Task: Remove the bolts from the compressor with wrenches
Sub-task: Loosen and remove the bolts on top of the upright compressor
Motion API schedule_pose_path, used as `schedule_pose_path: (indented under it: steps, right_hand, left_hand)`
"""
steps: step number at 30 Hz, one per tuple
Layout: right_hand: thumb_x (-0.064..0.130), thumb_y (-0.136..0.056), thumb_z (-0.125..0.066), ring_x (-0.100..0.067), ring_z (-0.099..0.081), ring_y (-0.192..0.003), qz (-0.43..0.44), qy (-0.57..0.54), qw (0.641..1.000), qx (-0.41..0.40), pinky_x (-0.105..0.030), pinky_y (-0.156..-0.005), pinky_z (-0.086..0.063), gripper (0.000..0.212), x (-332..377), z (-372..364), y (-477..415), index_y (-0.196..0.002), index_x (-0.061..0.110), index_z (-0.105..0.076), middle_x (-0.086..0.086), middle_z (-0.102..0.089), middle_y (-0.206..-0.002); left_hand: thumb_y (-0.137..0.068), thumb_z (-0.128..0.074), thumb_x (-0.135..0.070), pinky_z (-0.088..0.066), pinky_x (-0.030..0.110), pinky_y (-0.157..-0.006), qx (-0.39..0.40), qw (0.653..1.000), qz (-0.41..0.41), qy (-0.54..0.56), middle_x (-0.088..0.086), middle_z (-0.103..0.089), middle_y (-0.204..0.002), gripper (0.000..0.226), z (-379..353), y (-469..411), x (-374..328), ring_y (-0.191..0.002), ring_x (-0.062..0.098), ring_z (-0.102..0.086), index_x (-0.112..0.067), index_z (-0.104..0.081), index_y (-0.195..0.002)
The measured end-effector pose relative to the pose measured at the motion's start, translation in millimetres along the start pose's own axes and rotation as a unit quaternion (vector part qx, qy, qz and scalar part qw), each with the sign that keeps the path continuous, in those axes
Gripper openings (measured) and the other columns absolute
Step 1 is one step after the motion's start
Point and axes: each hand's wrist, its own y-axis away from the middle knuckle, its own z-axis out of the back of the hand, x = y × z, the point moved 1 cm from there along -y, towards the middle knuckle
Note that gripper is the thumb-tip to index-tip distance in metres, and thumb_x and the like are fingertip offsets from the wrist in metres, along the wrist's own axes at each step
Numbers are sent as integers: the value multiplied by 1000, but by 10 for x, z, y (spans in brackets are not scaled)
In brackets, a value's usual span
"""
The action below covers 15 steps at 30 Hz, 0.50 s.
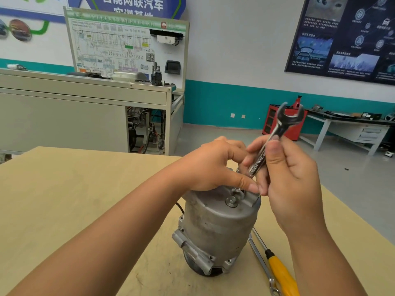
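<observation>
At the counter (64, 189), the compressor (218, 227) stands on end near the front edge, its flat upper face turned toward me, with one washered bolt (232, 202) showing just below my left thumb. My right hand (292, 178) pinches the open-end wrench (277, 130) by its shank, thumb and fingers (275, 154) wrapped round it. The free jaw points up and the lower end dips toward the bolts. My left hand (211, 165) lies over the top of the housing with its fingers curled by the wrench's lower end. I cannot tell whether they grip the tool or only brace the casting. The step, as I judge it, is seating the lower jaw on a bolt head, and doing it well means getting the jaw square and fully down on the flats before any pull. The left hand should press on the housing so the upright body does not rock or twist. A shallow or tilted bite would likely slip and round the head. A spare wrench (257, 256) and a yellow-handled screwdriver (282, 276) lie on the counter just right of the compressor's base.
</observation>
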Motion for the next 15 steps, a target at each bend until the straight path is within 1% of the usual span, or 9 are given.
schedule_pose_path:
  steps: [2, 4, 6, 7, 8, 9, 11, 13, 15]
  right_hand:
    - [40, -91, -40, -6, -40, -39, 4, 58, 998, 3, -21, -39, -34, 27, 26, -19, -64, -77, 25, -59, -3, -62, -70]
    - [38, -91, -41, -8, -46, -43, 9, 105, 994, -2, -21, -47, -38, 28, 39, -48, -119, -75, 22, -58, -1, -62, -68]
    - [37, -91, -41, -9, -48, -44, 18, 116, 993, -14, -23, -50, -39, 28, 54, -62, -144, -75, 19, -57, -1, -61, -66]
    - [36, -91, -42, -10, -48, -42, 22, 107, 994, -19, -24, -48, -40, 28, 63, -62, -147, -75, 19, -57, -3, -62, -66]
    - [34, -92, -42, -11, -47, -39, 25, 92, 995, -24, -24, -45, -42, 27, 71, -58, -145, -76, 19, -57, -4, -62, -66]
    - [32, -94, -43, -11, -47, -37, 28, 79, 996, -27, -23, -42, -42, 26, 78, -49, -137, -77, 18, -57, -5, -63, -67]
    - [31, -96, -41, -11, -46, -35, 32, 66, 997, -35, -20, -40, -42, 27, 84, -35, -107, -79, 18, -56, -4, -65, -68]
    - [33, -93, -39, -11, -46, -34, 30, 54, 997, -43, -16, -39, -39, 26, 76, -25, -70, -79, 20, -56, -3, -65, -69]
    - [33, -94, -40, -11, -47, -35, 37, 57, 996, -53, -13, -39, -37, 25, 64, -18, -35, -79, 23, -56, -2, -66, -69]
  left_hand:
    - [-71, -80, -18, -32, 6, -87, -9, 1000, -9, 5, -14, -60, -85, 15, -6, 5, 6, -91, -9, -48, -9, -70, -75]
    - [-72, -79, -16, -29, -2, -79, -13, 1000, -13, 7, -20, -58, -77, 19, 5, 21, 15, -87, -16, -48, 0, -70, -78]
    - [-73, -78, -20, -32, 5, -86, -23, 1000, -10, -4, -15, -61, -86, 18, 29, 29, 14, -93, -11, -47, -4, -71, -78]
    - [-73, -78, -22, -34, 14, -91, -29, 1000, -6, -9, -9, -63, -94, 16, 43, 29, 15, -99, -3, -47, -8, -70, -77]
    - [-73, -78, -24, -34, 19, -92, -34, 999, -1, -14, -3, -64, -101, 15, 56, 28, 7, -104, 5, -46, -11, -70, -76]
    - [-73, -78, -26, -34, 21, -91, -36, 999, 5, -19, -2, -64, -105, 16, 64, 27, -6, -107, 9, -44, -12, -71, -77]
    - [-72, -78, -30, -34, 24, -91, -30, 999, 15, -28, -9, -63, -104, 19, 65, 32, -27, -106, 7, -42, -14, -73, -80]
    - [-70, -78, -34, -36, 29, -93, -20, 999, 25, -33, -19, -59, -94, 23, 61, 44, -35, -103, 5, -41, -14, -75, -83]
    - [-69, -78, -35, -36, 30, -91, -15, 999, 25, -39, -22, -56, -88, 25, 57, 48, -42, -101, 4, -41, -15, -75, -84]
